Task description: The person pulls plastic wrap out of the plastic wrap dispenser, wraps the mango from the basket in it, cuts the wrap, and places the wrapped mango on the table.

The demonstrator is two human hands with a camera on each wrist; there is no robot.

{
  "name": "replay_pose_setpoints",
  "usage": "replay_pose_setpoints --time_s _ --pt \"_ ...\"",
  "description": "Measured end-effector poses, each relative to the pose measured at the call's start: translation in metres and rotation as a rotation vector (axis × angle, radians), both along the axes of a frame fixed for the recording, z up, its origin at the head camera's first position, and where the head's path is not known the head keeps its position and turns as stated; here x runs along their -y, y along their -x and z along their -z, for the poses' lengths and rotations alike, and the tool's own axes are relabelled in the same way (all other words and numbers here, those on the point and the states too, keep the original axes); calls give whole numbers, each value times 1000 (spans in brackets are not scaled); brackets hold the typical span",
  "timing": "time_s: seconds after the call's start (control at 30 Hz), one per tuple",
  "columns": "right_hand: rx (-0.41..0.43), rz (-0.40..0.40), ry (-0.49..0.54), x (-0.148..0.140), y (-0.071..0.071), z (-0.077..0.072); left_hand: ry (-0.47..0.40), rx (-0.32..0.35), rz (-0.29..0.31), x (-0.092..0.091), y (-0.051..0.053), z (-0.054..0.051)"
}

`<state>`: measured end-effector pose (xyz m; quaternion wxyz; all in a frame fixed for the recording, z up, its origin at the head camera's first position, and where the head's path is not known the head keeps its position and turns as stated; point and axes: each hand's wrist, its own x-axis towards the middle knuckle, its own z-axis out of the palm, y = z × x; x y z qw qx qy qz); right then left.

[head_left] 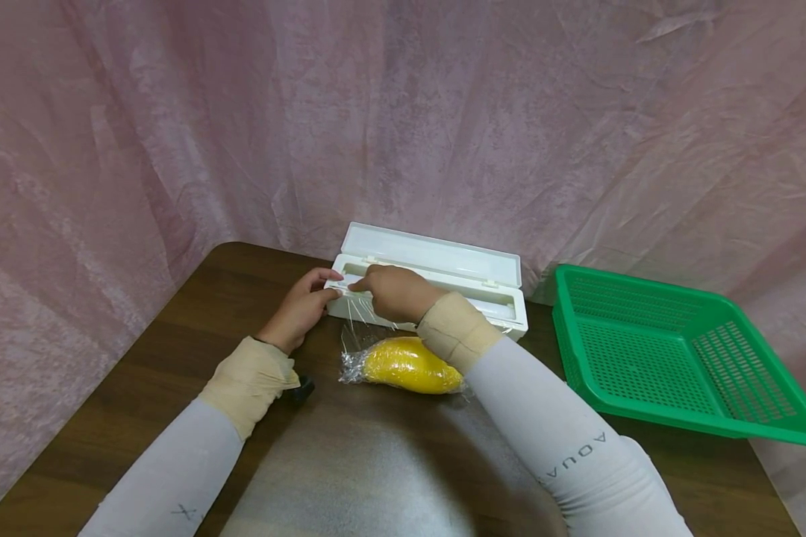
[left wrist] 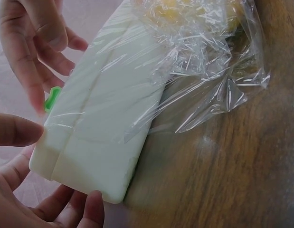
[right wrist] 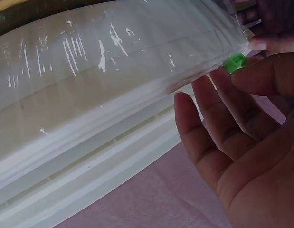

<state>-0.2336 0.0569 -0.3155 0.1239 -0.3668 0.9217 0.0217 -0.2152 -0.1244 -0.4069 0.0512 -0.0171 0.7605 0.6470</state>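
Observation:
A long white box lies with its lid raised at the back. My left hand grips its left end, thumb on the near side and fingers around the end. Over the box's left part is my right hand, one finger touching a small green slider at the edge; the other fingers are loosely bent. Clear film runs across the box front to a yellow, curved object wrapped in film just in front.
A green perforated basket stands on the right of the brown table. Behind the table hangs a pink curtain. A small dark object is beside my left wrist.

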Motion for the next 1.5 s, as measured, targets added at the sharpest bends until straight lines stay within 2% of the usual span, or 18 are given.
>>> replay_pose_setpoints --time_s 1.23,1.5 --pt "28 16 13 -10 -2 -3 -4 9 4 1 2 0" --pt "23 7 18 -12 -1 0 -8 4 1 2 4 5"
